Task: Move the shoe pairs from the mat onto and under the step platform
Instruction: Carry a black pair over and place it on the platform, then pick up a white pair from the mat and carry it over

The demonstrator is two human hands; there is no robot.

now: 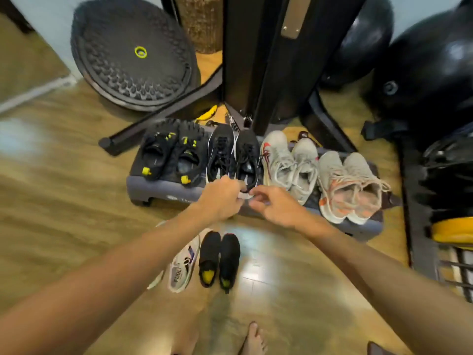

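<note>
My left hand and right hand pinch the black pair's heels, squaring them mid-row on the step platform.

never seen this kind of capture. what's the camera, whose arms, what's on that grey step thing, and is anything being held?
There is no robot here. One wide-angle camera sits on a person's head and looks forward and down, so the two bare arms coming in from the bottom are the wearer's own, with their bare feet at the lower edge.

The grey step platform stands on a wooden floor and carries four pairs: black and yellow shoes, black sneakers, white sneakers with red trim and grey and orange sneakers.

The left hand and right hand meet at the heels of the black sneakers; the left seems to pinch one heel, though blur hides the grip.

Two more pairs wait on the floor: white sneakers and black slip-ons.
</note>
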